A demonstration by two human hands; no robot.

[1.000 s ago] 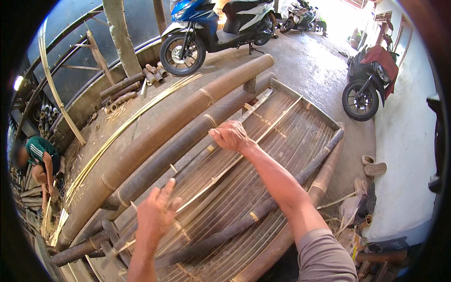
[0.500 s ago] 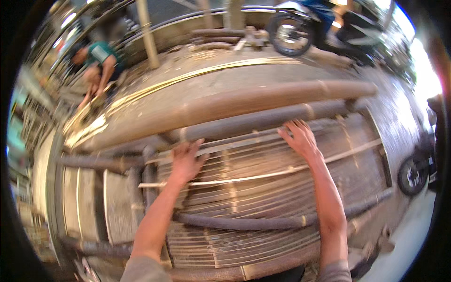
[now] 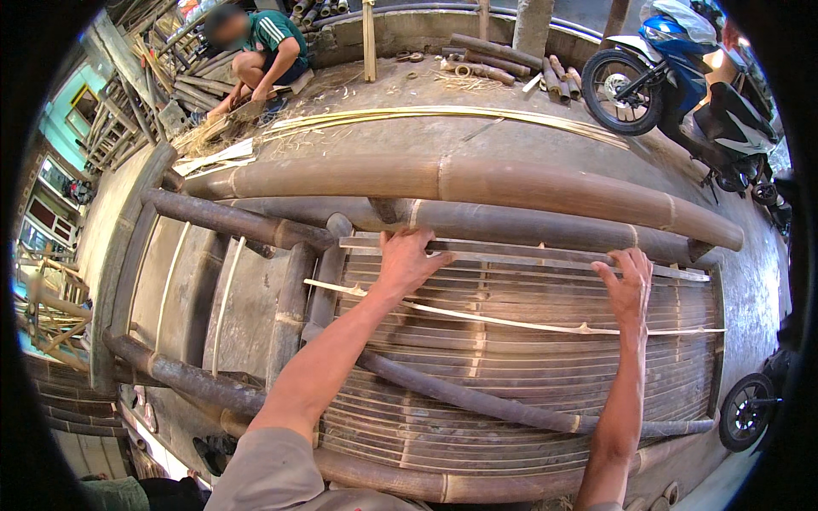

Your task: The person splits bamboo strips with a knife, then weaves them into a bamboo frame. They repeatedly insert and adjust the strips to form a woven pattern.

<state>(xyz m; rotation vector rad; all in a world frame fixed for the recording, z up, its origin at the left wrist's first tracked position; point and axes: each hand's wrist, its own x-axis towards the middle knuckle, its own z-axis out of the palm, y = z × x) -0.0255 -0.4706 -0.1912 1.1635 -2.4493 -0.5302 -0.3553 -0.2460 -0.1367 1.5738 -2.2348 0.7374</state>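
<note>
Another person (image 3: 260, 51) is crouching far left at back; left hand (image 3: 407, 260) is pressing palm-down, fingers spread, on a flat bamboo strip (image 3: 528, 254) lying along the slatted bamboo panel's (image 3: 511, 358) top edge; right hand (image 3: 628, 285) is curling fingers over it, probably gripping; motorbike (image 3: 673, 77) is standing far right.

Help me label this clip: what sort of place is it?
Probably an open-air bamboo workshop or yard. Both hands, left hand and right hand, rest on a slatted bamboo panel, thick bamboo poles lie alongside on concrete, and a crouching person works among split strips.
</note>
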